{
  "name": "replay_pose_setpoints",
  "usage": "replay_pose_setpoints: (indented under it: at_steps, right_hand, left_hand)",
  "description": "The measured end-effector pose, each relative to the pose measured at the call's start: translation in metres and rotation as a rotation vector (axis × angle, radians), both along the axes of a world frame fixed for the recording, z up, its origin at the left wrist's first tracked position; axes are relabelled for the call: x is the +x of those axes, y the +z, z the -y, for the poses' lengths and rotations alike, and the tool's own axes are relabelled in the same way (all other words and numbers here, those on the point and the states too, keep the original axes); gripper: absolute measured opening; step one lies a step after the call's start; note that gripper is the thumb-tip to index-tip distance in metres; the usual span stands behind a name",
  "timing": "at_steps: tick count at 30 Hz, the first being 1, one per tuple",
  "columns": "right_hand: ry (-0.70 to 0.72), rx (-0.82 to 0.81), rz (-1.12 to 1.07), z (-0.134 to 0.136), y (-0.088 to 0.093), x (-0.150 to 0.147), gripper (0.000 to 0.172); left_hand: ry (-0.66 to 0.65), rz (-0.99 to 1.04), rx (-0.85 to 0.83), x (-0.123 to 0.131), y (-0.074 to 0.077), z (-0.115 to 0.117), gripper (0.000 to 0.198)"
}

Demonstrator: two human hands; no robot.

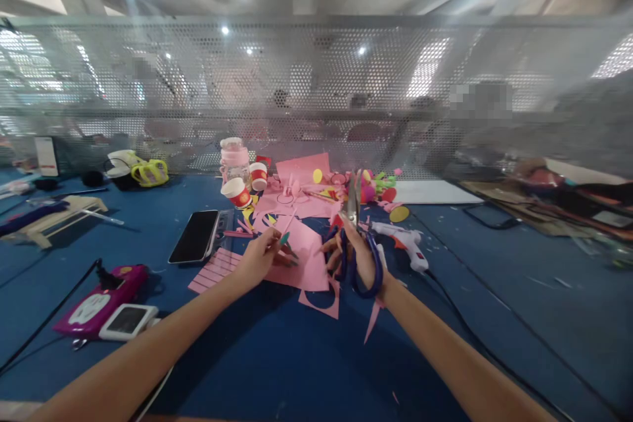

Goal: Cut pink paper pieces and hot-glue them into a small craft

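Note:
My right hand [357,256] is closed round the blue handles of a pair of scissors [352,206], whose blades point up and away. My left hand [261,254] is closed in a pinch on a thin stick with a green tip [285,238], and rests on a pink sheet of paper [309,257] lying on the blue table [277,356]. Pink offcuts [321,300] lie just under both hands.
A black phone [195,236] lies left of the paper, with a lined pink sheet [217,267] beside it. Red-and-white paper cups [237,191], a pink jar [234,157] and coloured scraps sit behind. A white glue gun [403,241] lies to the right. A magenta case [101,300] is at the near left.

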State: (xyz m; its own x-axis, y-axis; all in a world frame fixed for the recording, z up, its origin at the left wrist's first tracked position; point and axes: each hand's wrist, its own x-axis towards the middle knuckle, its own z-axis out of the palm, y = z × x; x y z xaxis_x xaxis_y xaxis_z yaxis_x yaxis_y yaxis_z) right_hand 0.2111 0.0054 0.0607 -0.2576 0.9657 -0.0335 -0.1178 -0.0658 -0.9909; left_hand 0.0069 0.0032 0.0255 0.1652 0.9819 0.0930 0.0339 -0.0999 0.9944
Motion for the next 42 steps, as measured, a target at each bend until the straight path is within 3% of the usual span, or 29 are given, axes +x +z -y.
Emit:
replay_pose_setpoints:
  at_steps: [4, 10, 16, 22, 28, 32, 35, 42]
  right_hand:
    - [-0.064, -0.018, -0.012, 0.001, 0.011, 0.001, 0.051]
    - [0.004, -0.161, -0.007, -0.001, 0.014, -0.004, 0.05]
    - [-0.009, -0.212, -0.112, -0.005, 0.005, -0.005, 0.047]
    - [0.003, 0.005, -0.046, -0.008, -0.004, -0.002, 0.043]
    - [0.077, 0.238, 0.114, 0.001, -0.005, 0.001, 0.041]
    - [0.077, 0.403, 0.358, 0.004, 0.001, 0.009, 0.04]
    - [0.101, 0.436, 0.51, 0.004, 0.005, 0.013, 0.037]
    - [0.151, 0.393, 0.521, 0.008, 0.008, 0.011, 0.033]
  left_hand:
    - [0.042, -0.025, 0.043, 0.001, -0.006, -0.002, 0.022]
    - [0.301, -0.403, 0.366, -0.006, 0.007, 0.003, 0.014]
    - [0.446, -0.179, 0.439, -0.005, 0.022, 0.012, 0.018]
    - [0.287, 0.009, 0.321, -0.002, 0.02, 0.012, 0.022]
    - [0.333, -0.024, 0.344, -0.003, 0.022, 0.015, 0.024]
    - [0.348, -0.022, 0.351, -0.004, 0.021, 0.014, 0.024]
    - [0.369, -0.057, 0.373, -0.004, 0.019, 0.014, 0.024]
    - [0.438, -0.171, 0.395, -0.006, 0.017, 0.013, 0.027]
